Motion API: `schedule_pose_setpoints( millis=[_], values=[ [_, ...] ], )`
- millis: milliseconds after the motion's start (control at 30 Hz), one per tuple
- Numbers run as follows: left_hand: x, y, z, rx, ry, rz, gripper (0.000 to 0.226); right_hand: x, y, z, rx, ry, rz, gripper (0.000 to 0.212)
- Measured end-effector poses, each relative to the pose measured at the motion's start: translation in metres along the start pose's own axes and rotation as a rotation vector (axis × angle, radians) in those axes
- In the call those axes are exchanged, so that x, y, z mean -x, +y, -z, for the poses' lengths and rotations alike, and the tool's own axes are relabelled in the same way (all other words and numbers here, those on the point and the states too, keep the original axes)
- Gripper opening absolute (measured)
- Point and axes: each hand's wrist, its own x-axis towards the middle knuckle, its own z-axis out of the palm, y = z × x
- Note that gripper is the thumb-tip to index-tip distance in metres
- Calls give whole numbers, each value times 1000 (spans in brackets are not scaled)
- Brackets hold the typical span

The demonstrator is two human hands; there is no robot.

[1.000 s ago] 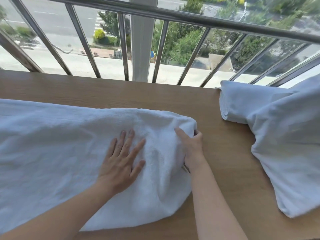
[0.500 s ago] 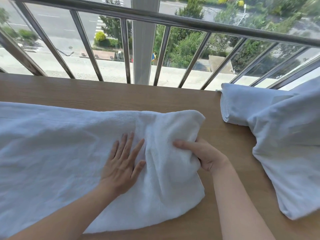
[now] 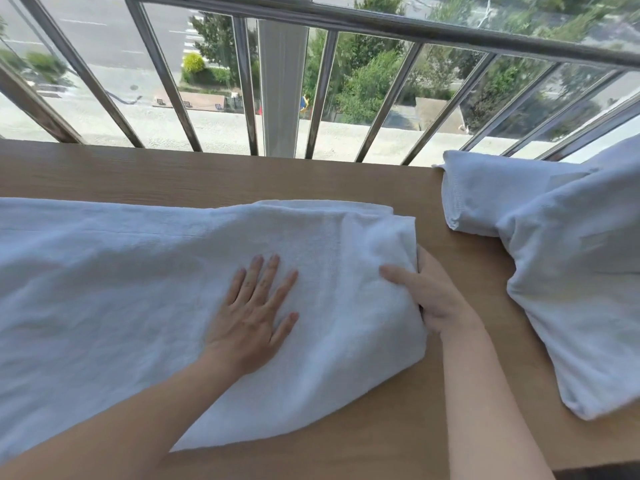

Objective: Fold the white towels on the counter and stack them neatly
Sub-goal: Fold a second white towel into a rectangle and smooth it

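1. On the bench (image 3: 433,427), from the left edge of view past the middle — white towel (image 3: 121,289) spread out, right end doubled over into a thick fold.
2. Pinned on top by the left hand (image 3: 252,320), fingers (image 3: 268,271) straight and splayed, gripping nothing.
3. Held at the fold's right edge by the right hand (image 3: 433,299): thumb over the cloth, remaining fingers tucked beneath and hidden, so closed around the fold.
4. Likely to end crooked if carried over with mismatched edges — stepped layers showing along the far side.
5. Could bunch or creep under the flat palm if pressed too lightly; soft slack cloth on smooth wood.
6. Could brush the other white towels (image 3: 571,289) at the right, near the fold but apart from it, if swung wide.
7. Cannot tell whether hanging off the bench at the left, beyond view; a drag risk if so.
8. Surface: pale wood grain, level. Behind its far edge, a metal railing (image 3: 381,24); beyond, street and trees well below, in daylight.
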Motion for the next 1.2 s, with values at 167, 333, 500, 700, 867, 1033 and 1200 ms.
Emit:
schedule_pose_setpoints(
  millis=[167, 333, 500, 700, 867, 1033, 1200],
  values=[
    [-1, 1, 0, -10, 2, 13, 66, 3, 20, -8, 64, 206, -79, 31],
    [-1, 2, 1, -1, 8, 16, 66, 21, 14, 27, 67, -223, -143, 47],
    [-2, 4, -1, 15, 37, 23, 65, 41, 23, 19, 264, -133, -198, 40],
    [-1, 6, -5, 98, 52, 39, 63, 57, 19, 15, 49, -94, 74, 42],
    [-1, 10, -6, 53, 30, 19, 65, 61, 43, 6, 500, 201, -191, 38],
    [-1, 14, -8, 56, 31, 24, 65, 71, 35, 17, 8, 73, 61, 44],
    [-1, 17, -5, 56, 29, 36, 65, 77, 50, 13, 263, 34, -94, 17]
  ],
)
